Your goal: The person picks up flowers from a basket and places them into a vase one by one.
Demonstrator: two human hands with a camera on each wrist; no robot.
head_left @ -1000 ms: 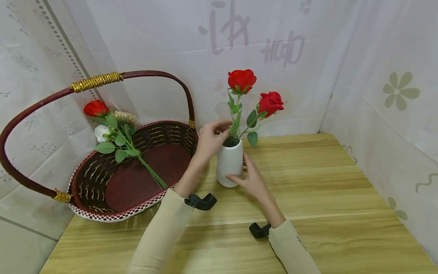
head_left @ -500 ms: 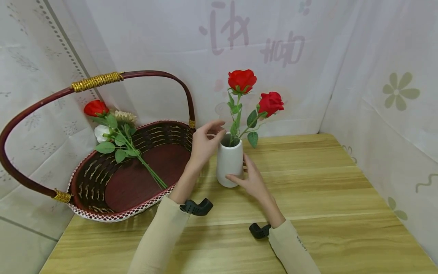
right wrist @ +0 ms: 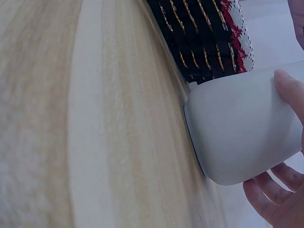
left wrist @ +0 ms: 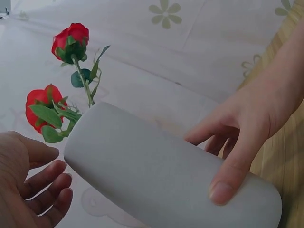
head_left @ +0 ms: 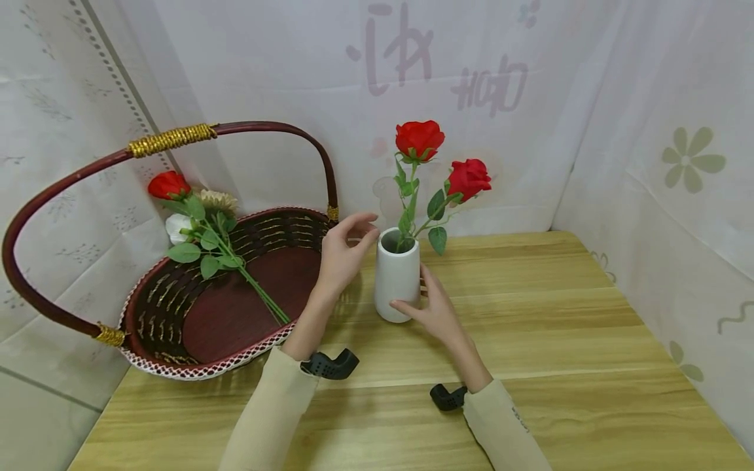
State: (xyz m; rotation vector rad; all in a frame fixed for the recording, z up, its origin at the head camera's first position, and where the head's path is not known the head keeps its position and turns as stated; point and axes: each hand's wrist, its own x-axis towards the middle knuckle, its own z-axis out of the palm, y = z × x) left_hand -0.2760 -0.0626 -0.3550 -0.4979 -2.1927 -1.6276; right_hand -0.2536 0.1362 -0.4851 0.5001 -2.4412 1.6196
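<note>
A white vase stands upright on the wooden table. Two red roses, one taller and one leaning right, rise out of its mouth on green leafy stems. My right hand grips the lower part of the vase from the right, thumb in front and fingers round the far side, as the right wrist view also shows. My left hand hovers just left of the vase mouth, fingers loosely bent. In the left wrist view nothing lies between the left hand's fingers, near the rim.
A dark woven basket with a tall arched handle stands on the left of the table. A red rose, a white flower and a cream flower lie in it. Pale patterned cloth hangs behind.
My left hand has drawn away from the rose stem at the vase mouth, moving left and slightly down. The right hand and the vase stay in place.
</note>
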